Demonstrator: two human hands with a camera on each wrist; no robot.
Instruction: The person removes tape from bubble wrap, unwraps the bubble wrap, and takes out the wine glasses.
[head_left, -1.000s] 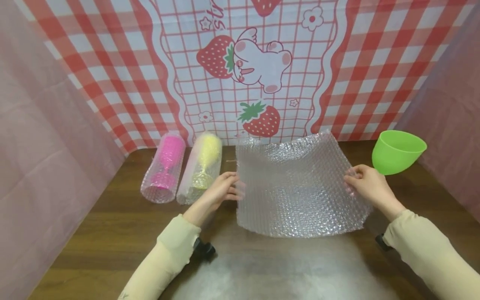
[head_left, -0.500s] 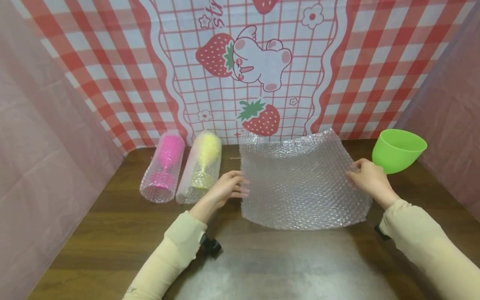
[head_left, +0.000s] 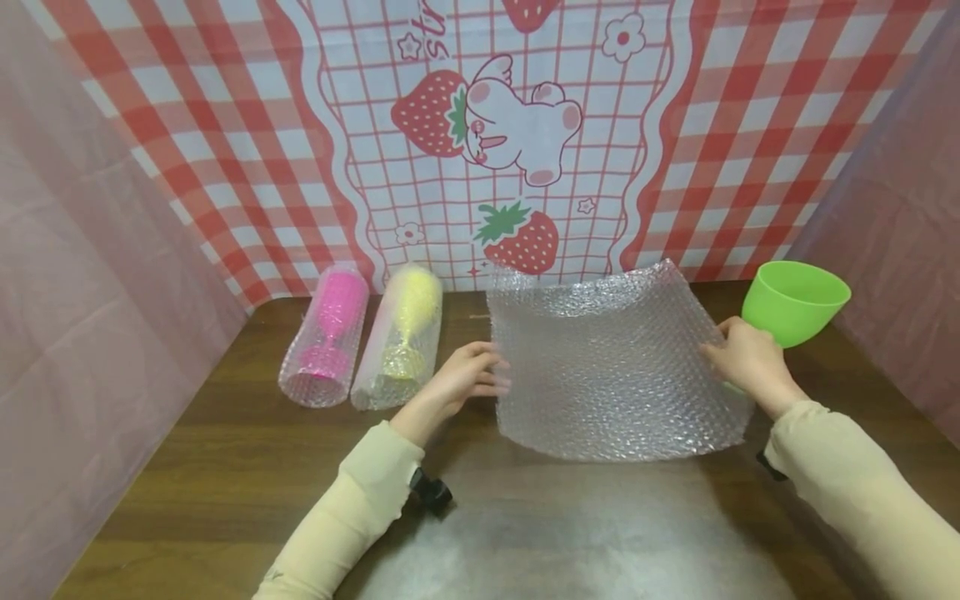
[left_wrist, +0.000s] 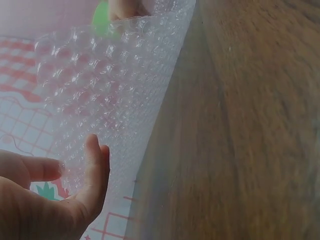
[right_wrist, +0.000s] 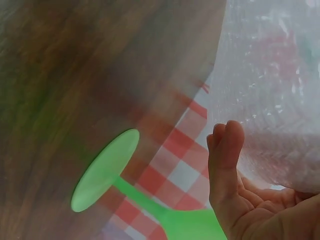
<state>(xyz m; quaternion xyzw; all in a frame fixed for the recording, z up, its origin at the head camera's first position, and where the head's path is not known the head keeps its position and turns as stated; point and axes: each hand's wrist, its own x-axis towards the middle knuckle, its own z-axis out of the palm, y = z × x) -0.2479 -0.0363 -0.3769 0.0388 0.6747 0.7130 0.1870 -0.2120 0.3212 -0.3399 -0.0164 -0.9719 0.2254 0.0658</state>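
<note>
Bubble-wrap sheet (head_left: 615, 383): spread above the middle of the wooden table (head_left: 540, 542), far edge curling up; over the last second it has shifted slightly right, nearer the green goblet, so it seems to be still in positioning, with nothing wrapped in it.
Left hand (head_left: 463, 379): at the sheet's left edge, fingers extended and touching, thumb apart; a loose contact, by my judgement, not a grip.
Right hand (head_left: 752, 360): also shifted right; pinches the right edge, back of hand up, forearm angled in from the near right.
Green goblet (head_left: 795, 307): upright, unwrapped, just beyond the right hand.
Pink goblet (head_left: 339, 302), yellow goblet (head_left: 417, 302): 2, wrapped, side by side at left.
Gingham cloth (head_left: 757, 150): behind everything.
</note>
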